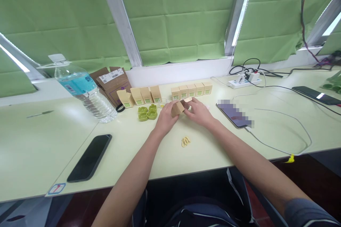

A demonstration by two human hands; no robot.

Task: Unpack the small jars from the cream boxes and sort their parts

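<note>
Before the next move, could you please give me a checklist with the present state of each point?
1. Small cardboard box held by left grip and right grip: ok.
2. Contents of this box: cannot tell; its inside is not clearly visible.
3. Yellow bands in view on the table: ok.
4. Green four-cup tray apart from the left grip: ok.
5. Table free of phones: not ok; a black smartphone lies on the left.

Bright, soft light; stretched edges.

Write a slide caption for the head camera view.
Left hand and right hand hold a small cardboard box, two rows of similar boxes behind.
</note>
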